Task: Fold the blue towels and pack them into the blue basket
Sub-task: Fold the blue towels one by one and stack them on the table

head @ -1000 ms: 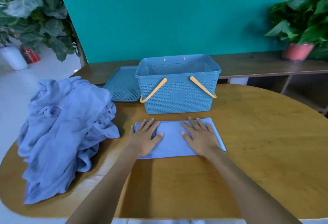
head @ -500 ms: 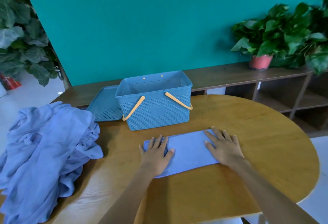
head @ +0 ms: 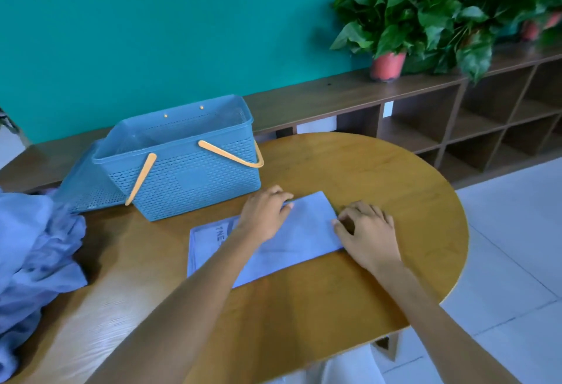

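The folded blue towel is being held flat on the bench — its far edge apparently pinched by the left hand, its right end by the curled right hand — probably for another fold; the blue basket is standing open just beyond the left hand.

We are pinching the far right corner of the folded pale-blue cloth towel with our left hand while our right hand is gripping its right edge; the blue woven-pattern plastic basket is sitting just behind on the round wooden table
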